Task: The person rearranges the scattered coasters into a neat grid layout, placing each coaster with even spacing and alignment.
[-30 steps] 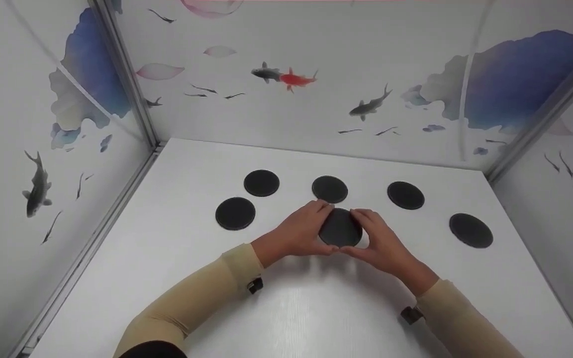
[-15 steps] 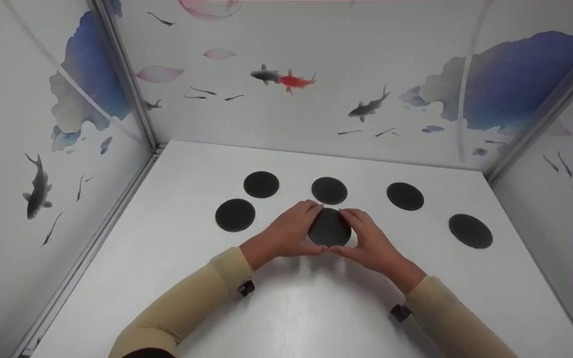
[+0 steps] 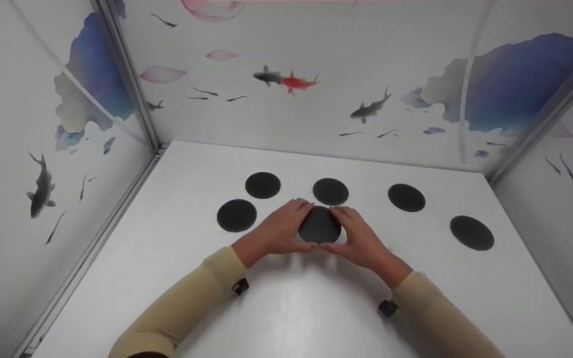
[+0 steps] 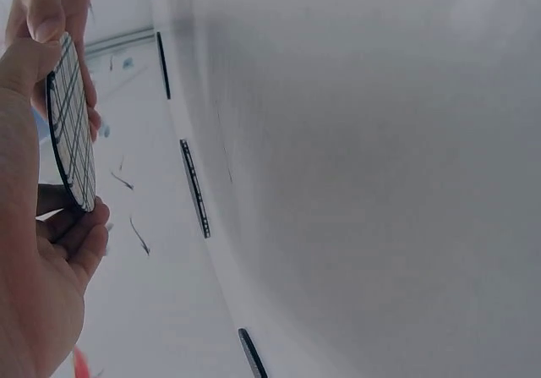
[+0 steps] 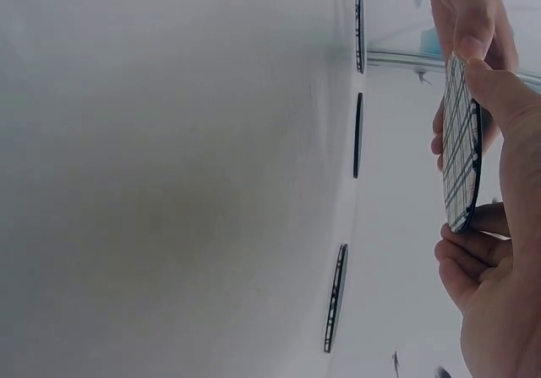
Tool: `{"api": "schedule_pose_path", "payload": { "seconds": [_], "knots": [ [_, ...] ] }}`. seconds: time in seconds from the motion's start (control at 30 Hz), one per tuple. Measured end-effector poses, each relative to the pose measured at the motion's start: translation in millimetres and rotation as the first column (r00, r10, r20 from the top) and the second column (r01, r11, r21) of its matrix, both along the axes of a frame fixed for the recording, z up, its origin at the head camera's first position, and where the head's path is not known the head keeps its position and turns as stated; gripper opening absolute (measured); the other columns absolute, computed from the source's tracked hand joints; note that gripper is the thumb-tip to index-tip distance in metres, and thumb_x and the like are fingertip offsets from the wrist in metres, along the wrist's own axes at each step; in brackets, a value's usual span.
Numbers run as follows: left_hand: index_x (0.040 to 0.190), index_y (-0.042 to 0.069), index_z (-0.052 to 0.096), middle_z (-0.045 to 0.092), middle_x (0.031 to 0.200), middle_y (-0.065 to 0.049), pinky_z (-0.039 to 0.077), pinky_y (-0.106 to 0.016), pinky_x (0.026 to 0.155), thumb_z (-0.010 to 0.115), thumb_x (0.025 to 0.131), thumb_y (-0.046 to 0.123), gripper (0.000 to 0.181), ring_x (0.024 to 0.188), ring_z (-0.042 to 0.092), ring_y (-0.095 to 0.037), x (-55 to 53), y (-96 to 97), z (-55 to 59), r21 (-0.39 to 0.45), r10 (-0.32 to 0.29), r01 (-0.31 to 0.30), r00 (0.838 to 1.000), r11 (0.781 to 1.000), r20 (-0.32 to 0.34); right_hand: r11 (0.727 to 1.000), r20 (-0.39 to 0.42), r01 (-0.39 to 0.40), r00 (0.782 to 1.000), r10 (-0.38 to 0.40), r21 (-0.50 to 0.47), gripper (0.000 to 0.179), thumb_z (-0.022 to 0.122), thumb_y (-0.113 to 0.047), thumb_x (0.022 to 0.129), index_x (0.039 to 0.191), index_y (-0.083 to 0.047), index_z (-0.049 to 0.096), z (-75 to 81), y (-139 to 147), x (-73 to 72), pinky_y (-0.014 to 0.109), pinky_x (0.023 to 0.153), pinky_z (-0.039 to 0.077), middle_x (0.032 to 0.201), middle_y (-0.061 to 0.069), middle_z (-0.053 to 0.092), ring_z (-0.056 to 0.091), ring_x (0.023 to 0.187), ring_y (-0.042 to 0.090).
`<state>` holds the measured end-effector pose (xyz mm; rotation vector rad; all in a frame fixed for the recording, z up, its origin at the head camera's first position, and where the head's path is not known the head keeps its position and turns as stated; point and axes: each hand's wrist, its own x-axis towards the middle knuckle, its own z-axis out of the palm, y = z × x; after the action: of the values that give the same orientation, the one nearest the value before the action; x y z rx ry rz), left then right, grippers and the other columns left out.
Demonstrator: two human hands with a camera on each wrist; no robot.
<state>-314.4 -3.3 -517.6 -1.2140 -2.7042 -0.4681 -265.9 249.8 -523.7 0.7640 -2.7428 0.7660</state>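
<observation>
Both hands hold one round coaster by its rim, black side up in the head view. Its other side, with a white and dark checked pattern, faces the table in the left wrist view. My left hand grips the left edge, thumb at the near rim and fingers at the far rim. On the opposite edge my right hand does the same, and the two thumbs meet at the near side. In the right wrist view the coaster is held level, raised off the white table.
Several more black coasters lie flat around the hands: two at the left, one just beyond the held coaster, and two at the right. White panels printed with fish enclose the table at the back and sides.
Both hands have moved left together with the coaster between them, keeping the same grip. The coasters on the table have stayed in place.
</observation>
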Motion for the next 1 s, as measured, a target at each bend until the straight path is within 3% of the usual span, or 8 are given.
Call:
{"api": "schedule_pose_path", "payload": {
  "seconds": [0.27, 0.6, 1.0],
  "knots": [
    [0.155, 0.009, 0.037, 0.044, 0.147, -0.005, 0.045, -0.034, 0.106, 0.062, 0.081, 0.075, 0.103, 0.131, 0.046, -0.016, -4.6, -8.1, -4.7, -0.015, 0.028, -0.028, 0.999, 1.0, 0.016, 1.0, -0.021, -0.017, 1.0, 0.017, 0.007, 0.092, 0.076, -0.058, 0.084, 0.154, -0.009, 0.042, -7.7, -6.4, -9.8, 0.042, 0.109, 0.043, 0.149, 0.007, 0.043, 0.044, 0.136, 0.021],
    [0.155, 0.008, 0.038, 0.044, 0.148, -0.006, 0.044, -0.035, 0.107, 0.062, 0.081, 0.076, 0.103, 0.133, 0.045, -0.017, -10.0, -18.4, -5.9, -0.017, 0.028, -0.028, 0.999, 0.999, 0.022, 1.0, -0.004, -0.011, 1.0, 0.011, 0.005, 0.093, 0.075, -0.061, 0.083, 0.153, -0.008, 0.044, -7.8, -16.7, -15.6, 0.045, 0.11, 0.043, 0.149, 0.008, 0.045, 0.044, 0.137, 0.023],
    [0.154, 0.008, 0.038, 0.044, 0.147, -0.007, 0.043, -0.036, 0.108, 0.064, 0.081, 0.074, 0.101, 0.132, 0.045, -0.018, -12.0, -27.5, -3.4, -0.046, 0.037, -0.035, 0.999, 0.998, 0.04, 0.999, -0.006, -0.003, 1.0, 0.004, 0.047, 0.089, 0.08, -0.054, 0.082, 0.15, -0.007, 0.047, -6.9, -27.2, -19.9, 0.045, 0.11, 0.042, 0.147, 0.009, 0.048, 0.046, 0.137, 0.025]
  ]
}}
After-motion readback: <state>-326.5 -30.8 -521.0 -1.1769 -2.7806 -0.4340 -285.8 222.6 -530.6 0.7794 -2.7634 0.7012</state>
